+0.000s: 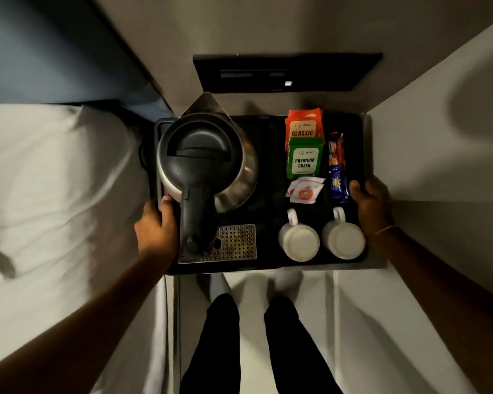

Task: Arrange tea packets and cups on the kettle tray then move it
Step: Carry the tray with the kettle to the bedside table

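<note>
A black kettle tray (268,194) is held level in front of me. My left hand (157,226) grips its left edge and my right hand (373,209) grips its right edge. On the tray's left stands a steel kettle (205,166) with a black lid and handle, above a perforated metal drip plate (236,243). On the right lie orange tea packets (303,127), green tea packets (305,160), white sachets (305,190) and red and blue stick sachets (337,172). Two white cups (299,241) (343,238) sit upside down at the tray's near right.
A bed with white sheets (54,194) lies to the left. Pale walls (439,137) close in on the right and ahead. A dark panel (285,73) is mounted on the far wall. My legs in dark trousers (219,342) stand on a light floor below the tray.
</note>
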